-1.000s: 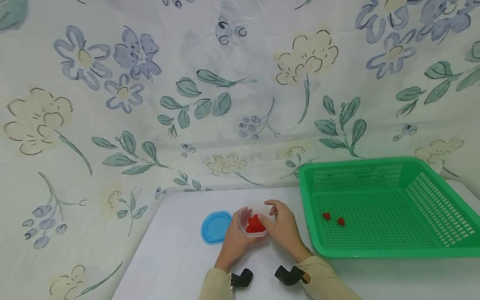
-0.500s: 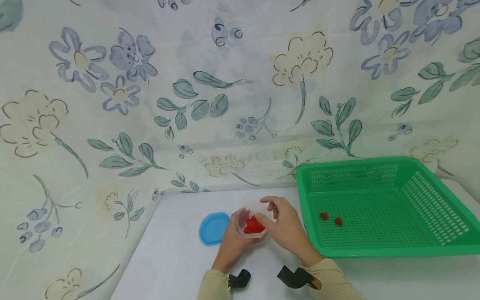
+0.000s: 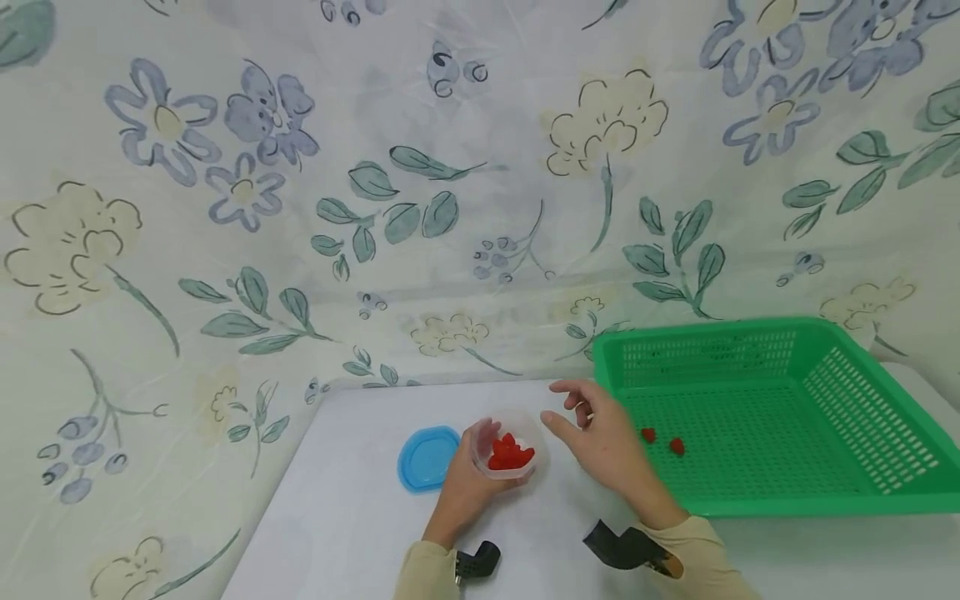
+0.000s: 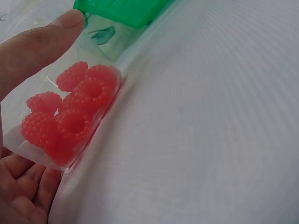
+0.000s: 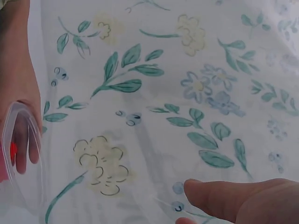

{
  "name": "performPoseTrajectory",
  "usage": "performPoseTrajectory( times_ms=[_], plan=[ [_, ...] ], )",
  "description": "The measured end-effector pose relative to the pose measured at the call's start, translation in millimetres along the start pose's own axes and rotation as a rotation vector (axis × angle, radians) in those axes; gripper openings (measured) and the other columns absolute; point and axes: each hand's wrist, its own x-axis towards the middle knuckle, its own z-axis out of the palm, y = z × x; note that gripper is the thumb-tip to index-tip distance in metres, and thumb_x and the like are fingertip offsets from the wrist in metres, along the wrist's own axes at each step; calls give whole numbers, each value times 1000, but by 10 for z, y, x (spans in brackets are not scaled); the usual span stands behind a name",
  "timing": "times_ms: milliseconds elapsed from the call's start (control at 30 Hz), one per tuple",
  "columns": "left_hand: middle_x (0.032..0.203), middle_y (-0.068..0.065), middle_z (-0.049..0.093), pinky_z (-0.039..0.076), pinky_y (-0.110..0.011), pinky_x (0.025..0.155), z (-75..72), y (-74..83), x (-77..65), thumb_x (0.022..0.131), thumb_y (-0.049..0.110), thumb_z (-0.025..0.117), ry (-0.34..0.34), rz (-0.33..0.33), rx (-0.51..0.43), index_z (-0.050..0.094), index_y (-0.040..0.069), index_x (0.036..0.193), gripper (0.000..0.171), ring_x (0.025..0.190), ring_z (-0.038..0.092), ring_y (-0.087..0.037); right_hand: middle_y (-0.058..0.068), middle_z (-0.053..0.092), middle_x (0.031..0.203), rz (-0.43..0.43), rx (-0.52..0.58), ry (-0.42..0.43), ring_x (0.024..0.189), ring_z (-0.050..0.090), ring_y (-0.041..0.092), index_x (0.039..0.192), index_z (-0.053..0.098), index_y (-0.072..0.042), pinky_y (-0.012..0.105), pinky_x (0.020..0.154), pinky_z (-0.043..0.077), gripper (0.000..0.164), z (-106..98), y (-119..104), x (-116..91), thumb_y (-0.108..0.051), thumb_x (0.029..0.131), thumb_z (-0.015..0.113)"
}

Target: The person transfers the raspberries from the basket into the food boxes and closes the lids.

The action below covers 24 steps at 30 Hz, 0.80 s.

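My left hand (image 3: 461, 492) grips a clear plastic container (image 3: 531, 432) tilted so its mouth faces up toward me. Several red raspberries (image 4: 77, 109) are heaped at its bottom, seen through the clear wall in the left wrist view. My right hand (image 3: 603, 442) is in the air between the container and the green basket, fingers loosely bent, thumb apart, nothing in its grasp. In the right wrist view, only part of the right hand (image 5: 243, 198) shows at the lower right.
A large green basket (image 3: 750, 412) stands on the right, with a raspberry (image 3: 648, 435) and another raspberry (image 3: 677, 447) on its floor. A blue lid (image 3: 427, 459) lies on the white table (image 3: 352, 500), left of the container. Flowered cloth (image 3: 450, 250) hangs behind.
My right hand has drawn out of the container and moved right, toward the basket. The left hand and container have barely moved.
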Motion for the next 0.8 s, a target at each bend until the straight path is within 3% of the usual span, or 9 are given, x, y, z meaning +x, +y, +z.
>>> performPoseTrajectory(
  times_ms=[400,633,800],
  plan=[
    [144,-3,53,50,-49,102,-17,4,-14,71,33,92,-8,11,16,40,16,148,94,133,46,-28,10,55,97,-8,-29,12,79,46,19,123,65,-5,26,62,38,32,-424,115,32,-17,94,72],
    [143,-4,54,49,-48,103,-30,0,-14,71,31,93,-13,26,6,41,13,148,95,132,47,-29,9,56,95,-83,-99,39,74,45,19,122,66,-4,28,61,40,30,-653,177,113,-17,95,71],
    [143,-3,54,48,-49,105,-26,-9,-9,70,32,93,-12,24,5,41,14,148,95,133,47,-28,10,56,97,-77,-153,33,75,45,20,124,66,-2,31,63,39,33,-784,216,184,-21,97,69]
  ],
)
